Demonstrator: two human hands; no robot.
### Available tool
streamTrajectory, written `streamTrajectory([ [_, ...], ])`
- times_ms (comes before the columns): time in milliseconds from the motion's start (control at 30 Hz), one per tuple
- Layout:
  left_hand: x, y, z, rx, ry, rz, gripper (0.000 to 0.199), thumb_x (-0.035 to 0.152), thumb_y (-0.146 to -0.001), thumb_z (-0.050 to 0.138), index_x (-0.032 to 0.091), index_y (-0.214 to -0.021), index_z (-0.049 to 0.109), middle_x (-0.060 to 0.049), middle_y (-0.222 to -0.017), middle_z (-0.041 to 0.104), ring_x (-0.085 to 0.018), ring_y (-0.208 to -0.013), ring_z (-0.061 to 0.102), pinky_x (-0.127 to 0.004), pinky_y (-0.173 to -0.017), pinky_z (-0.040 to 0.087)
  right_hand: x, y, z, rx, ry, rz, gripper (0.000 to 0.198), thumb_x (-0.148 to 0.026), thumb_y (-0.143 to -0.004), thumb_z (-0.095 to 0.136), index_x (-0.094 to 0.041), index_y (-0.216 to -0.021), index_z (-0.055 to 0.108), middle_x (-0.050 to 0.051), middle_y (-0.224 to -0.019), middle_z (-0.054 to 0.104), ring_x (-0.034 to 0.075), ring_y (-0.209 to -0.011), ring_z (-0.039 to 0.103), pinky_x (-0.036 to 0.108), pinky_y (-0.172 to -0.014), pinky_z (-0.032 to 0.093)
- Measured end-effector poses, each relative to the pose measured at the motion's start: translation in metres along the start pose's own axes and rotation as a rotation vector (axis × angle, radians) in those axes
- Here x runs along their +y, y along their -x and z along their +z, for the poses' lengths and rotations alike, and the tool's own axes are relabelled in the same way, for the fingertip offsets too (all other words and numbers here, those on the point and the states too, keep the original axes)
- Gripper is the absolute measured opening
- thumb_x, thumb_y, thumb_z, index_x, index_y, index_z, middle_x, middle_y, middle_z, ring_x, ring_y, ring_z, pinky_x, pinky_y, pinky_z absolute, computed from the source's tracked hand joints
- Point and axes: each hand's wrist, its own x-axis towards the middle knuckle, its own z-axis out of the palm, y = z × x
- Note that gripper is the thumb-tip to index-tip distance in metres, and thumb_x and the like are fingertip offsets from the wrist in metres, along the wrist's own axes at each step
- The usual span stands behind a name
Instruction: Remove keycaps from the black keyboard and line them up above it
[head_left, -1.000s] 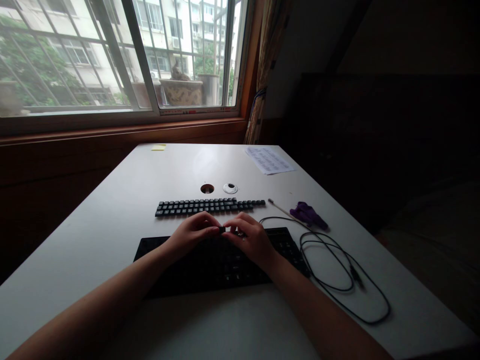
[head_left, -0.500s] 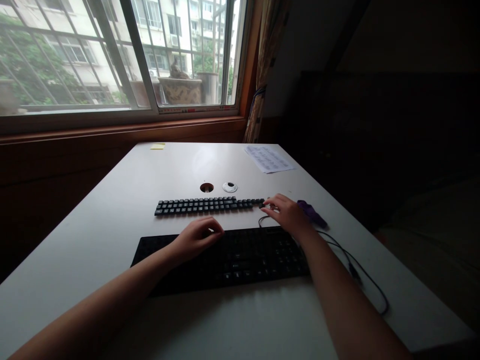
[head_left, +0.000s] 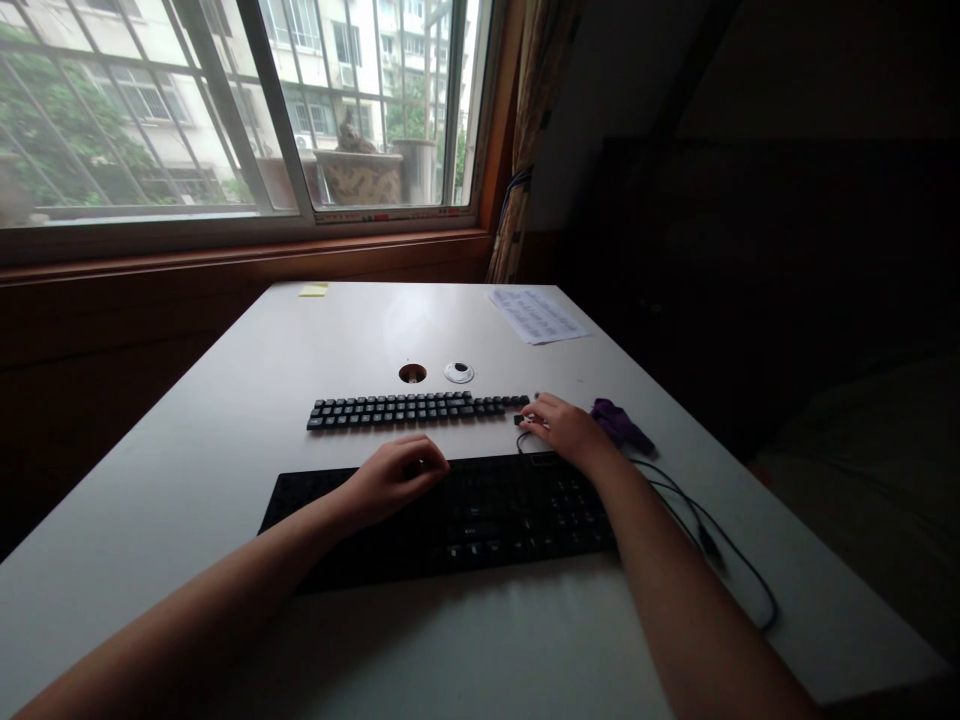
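A black keyboard (head_left: 480, 530) lies across the near part of the table, with many of its keys gone from the upper left area. My left hand (head_left: 397, 472) is curled over its upper middle, fingers bent toward the thumb; whatever they hold, if anything, is hidden. Behind the keyboard, loose black keycaps (head_left: 405, 410) stand in neat rows. At the right end of these rows, my right hand (head_left: 559, 425) pinches a small black keycap (head_left: 518, 420) between thumb and fingertips, close to the tabletop.
A purple cloth (head_left: 624, 428) sits beyond my right wrist, and a black cable (head_left: 739, 580) loops along the right. Farther back are a round white cover (head_left: 459, 373), a cable hole (head_left: 412, 374), printed papers (head_left: 540, 318) and yellow notes (head_left: 313, 290). A barred window stands behind.
My right hand has moved slightly left and down with the keycap, bringing it near the end of the front row. The left hand stays in place.
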Motion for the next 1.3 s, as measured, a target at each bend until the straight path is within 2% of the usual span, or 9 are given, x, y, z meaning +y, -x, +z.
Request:
streamTrajectory([
  [233, 0.001, 0.000, -0.001, -0.008, -0.001, -0.003, 0.010, 0.017, -0.092, 0.056, 0.017, -0.095, 0.065, -0.005, -0.094, 0.064, -0.015, -0.087, 0.061, -0.029, -0.079, 0.048, -0.002, -0.001, 0.001, -0.030, 0.076, 0.006, 0.018, -0.034, -0.092, 0.060, -0.029, -0.106, 0.069, 0.001, -0.106, 0.066, 0.018, -0.089, 0.066, 0.026, -0.077, 0.049],
  [367, 0.001, 0.001, 0.000, -0.010, -0.006, -0.004, 0.010, 0.018, -0.092, 0.056, 0.017, -0.095, 0.065, -0.005, -0.094, 0.064, -0.016, -0.087, 0.061, -0.029, -0.079, 0.048, -0.003, 0.002, -0.001, 0.004, 0.069, 0.003, 0.023, -0.032, -0.091, 0.061, -0.029, -0.112, 0.068, 0.002, -0.107, 0.066, 0.018, -0.089, 0.066, 0.026, -0.077, 0.049],
  [600, 0.001, 0.001, 0.000, -0.010, -0.010, -0.008, 0.011, 0.022, -0.093, 0.056, 0.016, -0.095, 0.065, -0.005, -0.094, 0.065, -0.016, -0.087, 0.061, -0.029, -0.079, 0.049, -0.008, 0.010, -0.012, 0.071, 0.009, -0.053, 0.020, -0.025, -0.092, 0.057, -0.027, -0.104, 0.073, 0.002, -0.101, 0.068, 0.016, -0.087, 0.066, 0.025, -0.078, 0.050],
  [900, 0.002, 0.000, 0.000, -0.021, -0.018, -0.005, 0.011, 0.021, -0.093, 0.056, 0.016, -0.095, 0.065, -0.005, -0.093, 0.065, -0.016, -0.087, 0.061, -0.029, -0.079, 0.049, -0.014, 0.011, -0.017, 0.012, -0.019, -0.070, 0.026, -0.016, -0.084, 0.063, -0.029, -0.104, 0.074, 0.000, -0.106, 0.071, 0.016, -0.087, 0.067, 0.026, -0.079, 0.052],
  [1300, 0.001, 0.000, -0.001, -0.020, -0.020, -0.003, 0.011, 0.022, -0.093, 0.056, 0.017, -0.095, 0.065, -0.005, -0.093, 0.065, -0.016, -0.085, 0.061, -0.029, -0.079, 0.049, -0.011, 0.011, -0.015, -0.020, 0.006, -0.046, 0.026, -0.018, -0.085, 0.061, -0.031, -0.103, 0.074, -0.001, -0.110, 0.070, 0.016, -0.088, 0.067, 0.025, -0.079, 0.052],
])
